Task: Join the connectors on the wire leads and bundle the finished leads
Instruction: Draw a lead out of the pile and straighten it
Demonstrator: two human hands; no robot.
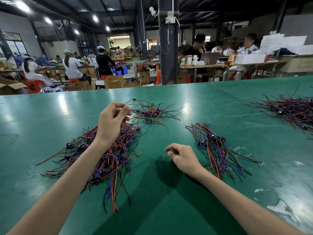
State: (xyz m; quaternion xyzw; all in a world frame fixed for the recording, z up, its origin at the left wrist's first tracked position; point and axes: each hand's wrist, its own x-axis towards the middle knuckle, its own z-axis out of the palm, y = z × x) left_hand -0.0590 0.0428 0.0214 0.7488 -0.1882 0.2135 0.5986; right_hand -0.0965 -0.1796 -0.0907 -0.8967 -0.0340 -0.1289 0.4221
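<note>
over the tangled heap of red, blue and black wire leads (108,153) on the green counter (160,192), the left hand (112,121) pinches one thin lead (133,110) in a narrow grip, while the right hand (183,158) rests loosely curled, empty.

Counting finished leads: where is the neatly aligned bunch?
In the head view, the aligned bunch lies on the green table, just right of the right hand.
</note>
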